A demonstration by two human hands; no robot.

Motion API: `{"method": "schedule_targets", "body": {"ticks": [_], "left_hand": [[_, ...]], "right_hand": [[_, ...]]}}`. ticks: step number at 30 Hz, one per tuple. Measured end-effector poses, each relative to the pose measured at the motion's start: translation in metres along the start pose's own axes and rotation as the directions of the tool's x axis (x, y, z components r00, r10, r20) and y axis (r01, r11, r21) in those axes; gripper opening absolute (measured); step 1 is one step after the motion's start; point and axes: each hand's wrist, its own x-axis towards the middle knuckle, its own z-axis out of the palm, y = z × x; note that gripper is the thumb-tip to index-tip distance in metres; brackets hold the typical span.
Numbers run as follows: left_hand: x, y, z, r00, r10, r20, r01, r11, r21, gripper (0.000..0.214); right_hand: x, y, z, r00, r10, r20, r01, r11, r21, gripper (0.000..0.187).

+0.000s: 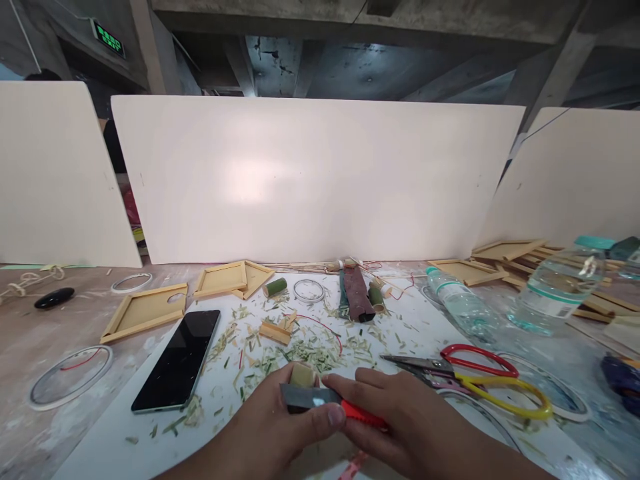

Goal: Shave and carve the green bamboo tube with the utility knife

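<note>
In my left hand is a short pale green bamboo piece, with the fingers closed round it. My right hand grips the red handle of a utility knife. Its wide blade lies across the near side of the bamboo, and my left thumb rests by the blade. Green and pale shavings are scattered over the white board beyond my hands. A short green bamboo section lies farther back, near a split piece of tan wood.
Left of my hands lies a black phone. Scissors with red and yellow handles lie to the right, near two plastic bottles. Small wooden frames and wire rings sit around the board. A white partition stands behind.
</note>
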Motion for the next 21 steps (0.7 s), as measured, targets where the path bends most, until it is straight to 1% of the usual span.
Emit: {"method": "schedule_targets", "body": {"ticks": [2,4,6,8,10,14,15,17,21], "left_hand": [[-0.001,0.003,0.003,0.999,-0.027,-0.032,0.029,0.998,0.064,0.046],[-0.002,0.004,0.007,0.995,-0.049,-0.083,0.061,0.988,0.14,0.046],[-0.003,0.003,0.009,0.987,-0.046,-0.151,0.076,0.978,0.196,0.049],[-0.003,0.001,0.01,0.981,-0.033,-0.191,0.073,0.976,0.203,0.052],[-0.002,-0.001,0.008,0.982,-0.039,-0.182,0.069,0.985,0.158,0.048],[0.002,-0.003,0.002,0.992,-0.071,-0.102,0.074,0.997,0.028,0.028],[0.002,-0.003,0.001,0.993,-0.077,-0.089,0.076,0.997,-0.007,0.029],[0.003,-0.003,0.0,0.994,-0.09,-0.064,0.087,0.995,-0.044,0.037],[0.001,-0.001,-0.002,0.995,-0.094,-0.045,0.095,0.995,0.006,0.044]], "right_hand": [[-0.001,0.001,0.005,0.999,-0.015,-0.04,0.012,0.996,-0.092,0.032],[-0.001,0.002,0.01,0.996,0.006,-0.094,-0.019,0.991,-0.135,0.042],[0.0,0.003,0.013,0.986,0.073,-0.153,-0.089,0.99,-0.104,0.044],[0.0,0.005,0.013,0.971,0.131,-0.202,-0.144,0.988,-0.053,0.04],[0.001,0.007,0.009,0.962,0.148,-0.23,-0.16,0.987,-0.031,0.04],[0.001,0.01,-0.003,0.961,0.129,-0.244,-0.137,0.99,-0.015,0.039],[0.001,0.01,-0.005,0.963,0.12,-0.24,-0.126,0.992,-0.01,0.038],[0.001,0.01,-0.004,0.972,0.098,-0.215,-0.102,0.995,-0.007,0.037],[0.001,0.01,0.001,0.988,0.077,-0.132,-0.077,0.997,0.01,0.037]]}}
